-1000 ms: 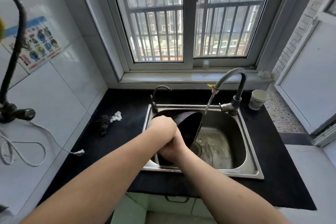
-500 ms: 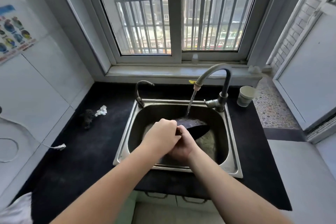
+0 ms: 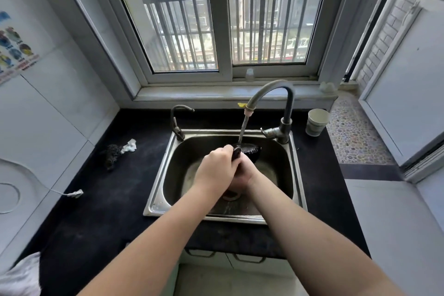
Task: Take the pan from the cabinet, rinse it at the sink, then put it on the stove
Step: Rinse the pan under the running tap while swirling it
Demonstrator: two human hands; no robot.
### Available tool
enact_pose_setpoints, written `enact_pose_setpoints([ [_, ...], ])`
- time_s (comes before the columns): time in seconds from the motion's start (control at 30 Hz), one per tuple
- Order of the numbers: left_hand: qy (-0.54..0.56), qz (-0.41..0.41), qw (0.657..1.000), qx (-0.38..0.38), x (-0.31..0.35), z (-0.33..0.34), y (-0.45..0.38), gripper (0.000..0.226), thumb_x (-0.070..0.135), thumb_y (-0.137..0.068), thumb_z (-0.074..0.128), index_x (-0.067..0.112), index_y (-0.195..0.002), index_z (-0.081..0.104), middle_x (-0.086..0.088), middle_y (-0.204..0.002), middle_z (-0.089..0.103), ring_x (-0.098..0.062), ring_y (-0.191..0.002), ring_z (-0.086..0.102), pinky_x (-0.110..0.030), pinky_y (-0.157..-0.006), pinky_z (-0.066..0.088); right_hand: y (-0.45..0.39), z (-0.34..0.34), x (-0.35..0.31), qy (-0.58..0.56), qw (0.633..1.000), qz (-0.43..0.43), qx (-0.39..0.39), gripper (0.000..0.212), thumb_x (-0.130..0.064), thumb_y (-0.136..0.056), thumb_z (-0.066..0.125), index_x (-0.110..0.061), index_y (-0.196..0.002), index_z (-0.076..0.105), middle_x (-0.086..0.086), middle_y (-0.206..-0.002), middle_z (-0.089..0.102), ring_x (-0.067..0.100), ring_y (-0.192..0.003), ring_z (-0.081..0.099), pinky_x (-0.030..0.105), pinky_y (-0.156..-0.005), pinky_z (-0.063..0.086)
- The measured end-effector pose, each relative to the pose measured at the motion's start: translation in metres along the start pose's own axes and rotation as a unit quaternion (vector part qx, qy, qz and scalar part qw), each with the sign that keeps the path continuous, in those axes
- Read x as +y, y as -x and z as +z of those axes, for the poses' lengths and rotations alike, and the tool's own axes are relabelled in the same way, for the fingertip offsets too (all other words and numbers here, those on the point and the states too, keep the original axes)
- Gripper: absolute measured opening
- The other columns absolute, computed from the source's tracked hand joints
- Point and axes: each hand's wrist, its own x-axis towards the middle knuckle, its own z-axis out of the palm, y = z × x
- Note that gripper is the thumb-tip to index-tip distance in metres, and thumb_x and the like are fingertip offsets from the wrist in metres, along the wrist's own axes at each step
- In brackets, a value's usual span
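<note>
Both hands, left and right, grip the pan handle over the sink, under the tap's stream.

The dark pan sits tilted over the steel sink, under the faucet's stream.

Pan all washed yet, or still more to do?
Done: the pan is out of the cabinet. Now: both hands, left and right, hold it under the tap's running water over the sink. Left: carrying it to the stove, not in view.
</note>
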Motion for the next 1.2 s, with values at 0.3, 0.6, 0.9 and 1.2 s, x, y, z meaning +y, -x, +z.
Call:
enact_pose_setpoints([
  [0.3, -0.010, -0.018, 0.999, 0.027, -0.020, -0.009, -0.026, 0.038, 0.039, -0.091, 0.057, 0.014, -0.119, 0.063, -0.010, -0.104, 0.071, -0.031, -0.100, 0.065, -0.040, -0.085, 0.052, -0.015, 0.016, -0.008, 0.036, 0.997, -0.027, 0.060, 0.030, -0.040, -0.085, 0.054, -0.016, -0.096, 0.069, 0.002, -0.097, 0.068, 0.022, -0.090, 0.065, 0.035, -0.080, 0.053],
  [0.6, 0.000, 0.018, 1.000, 0.017, -0.005, 0.015, 0.009, 0.033, 0.053, -0.086, 0.056, 0.032, -0.111, 0.061, 0.000, -0.090, 0.073, -0.027, -0.086, 0.067, -0.037, -0.073, 0.054, 0.019, -0.021, -0.005, 0.112, 0.989, 0.022, 0.098, 0.012, -0.024, -0.071, 0.060, -0.016, -0.063, 0.060, -0.003, -0.058, 0.059, 0.013, -0.060, 0.055, 0.021, -0.063, 0.037],
  [0.9, 0.101, 0.053, 0.984, -0.135, 0.006, 0.025, 0.028, 0.041, 0.055, -0.070, 0.075, 0.036, -0.105, 0.065, 0.011, -0.074, 0.065, -0.006, -0.070, 0.058, -0.030, -0.071, 0.052, 0.060, -0.067, 0.002, 0.112, 0.985, 0.049, 0.121, 0.026, -0.028, -0.082, 0.057, -0.012, -0.063, 0.061, 0.000, -0.060, 0.058, 0.011, -0.046, 0.052, 0.016, -0.048, 0.036],
  [1.2, 0.453, -0.238, 0.846, -0.149, -0.034, 0.076, 0.048, 0.038, 0.035, -0.101, 0.042, 0.008, -0.082, 0.059, -0.007, -0.061, 0.058, -0.014, -0.043, 0.056, -0.023, -0.044, 0.046, 0.085, -0.058, 0.008, 0.111, 0.972, 0.090, 0.184, 0.029, -0.023, -0.095, 0.048, 0.005, -0.099, 0.052, 0.018, -0.076, 0.063, 0.021, -0.046, 0.063, 0.025, -0.042, 0.054],
])
